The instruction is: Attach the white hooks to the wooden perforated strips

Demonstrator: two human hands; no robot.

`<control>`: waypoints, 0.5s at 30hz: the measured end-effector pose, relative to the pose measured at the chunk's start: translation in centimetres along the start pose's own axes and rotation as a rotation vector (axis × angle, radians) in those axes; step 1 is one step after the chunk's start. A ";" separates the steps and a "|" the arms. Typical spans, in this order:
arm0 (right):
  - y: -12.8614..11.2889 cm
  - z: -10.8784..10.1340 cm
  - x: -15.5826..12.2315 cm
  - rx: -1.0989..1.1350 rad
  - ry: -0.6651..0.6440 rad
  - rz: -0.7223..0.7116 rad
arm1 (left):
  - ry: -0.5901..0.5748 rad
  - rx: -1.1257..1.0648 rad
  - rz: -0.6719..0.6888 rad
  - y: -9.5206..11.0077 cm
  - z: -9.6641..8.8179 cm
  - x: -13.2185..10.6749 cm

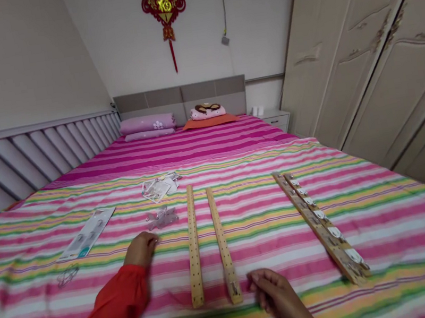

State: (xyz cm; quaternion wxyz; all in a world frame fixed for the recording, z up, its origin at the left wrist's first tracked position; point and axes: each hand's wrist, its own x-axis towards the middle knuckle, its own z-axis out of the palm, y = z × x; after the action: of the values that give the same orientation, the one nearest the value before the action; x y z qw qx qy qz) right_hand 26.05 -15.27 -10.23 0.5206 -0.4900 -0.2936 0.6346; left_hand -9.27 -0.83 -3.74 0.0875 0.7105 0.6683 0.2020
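Left hand, in a red sleeve, lies on the striped sheet with fingers curled inward. Whether it grips anything cannot be told. It is near a clear plastic piece, which lies just beyond the fingertips, apart from them.

Right hand rests low on the sheet, fingers bent, nothing clamped in them. Its knuckles sit just beside the near end of the right strip; contact cannot be confirmed.

Right strip: wooden, drilled with a row of holes, lying flat and running away from the person. Left strip is of the same kind, lies beside it, and the two are apart along their length, closer at the far ends.

A flat card pack lies left of the left hand, and a second clear piece lies nearer the person. Crumpled clear packets lie beyond the first clear piece.

Two further strips lie side by side, well apart to the right and angled, carrying white fittings along their length.

At the far end are a pink pillow, an orange cushion with a pink bundle on it, and a grey headboard. A red knot ornament hangs on the wall. A wardrobe stands on the right.
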 end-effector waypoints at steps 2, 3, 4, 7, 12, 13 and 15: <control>-0.4 0.1 0.1 -0.002 0.001 -0.011 | 0.002 -0.035 -0.037 -0.1 -0.4 0.1; -0.6 0.1 0.2 -0.006 0.004 -0.017 | 0.011 -0.068 -0.059 -0.2 -0.6 0.1; -0.8 0.1 0.3 -0.009 0.007 -0.022 | 0.028 -0.110 -0.083 -0.2 -0.8 0.1; -1.3 0.0 0.5 -0.014 0.012 -0.030 | 0.106 -0.273 -0.149 0.0 -0.9 0.0; -1.4 -0.1 0.4 -0.008 0.016 -0.045 | 0.016 -0.434 -0.097 0.9 -0.4 -0.2; -1.4 -0.1 0.3 -0.008 0.017 -0.047 | 0.001 -0.410 -0.079 1.1 -0.3 -0.3; -1.3 -0.1 0.3 -0.008 0.017 -0.049 | 0.002 -0.368 -0.084 1.3 -0.1 -0.3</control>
State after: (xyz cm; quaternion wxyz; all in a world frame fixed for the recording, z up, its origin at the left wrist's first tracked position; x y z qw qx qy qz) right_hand 26.64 -14.62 -9.17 0.5366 -0.4900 -0.3038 0.6162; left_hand -8.11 -1.30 -3.14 0.2236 0.6539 0.6492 0.3177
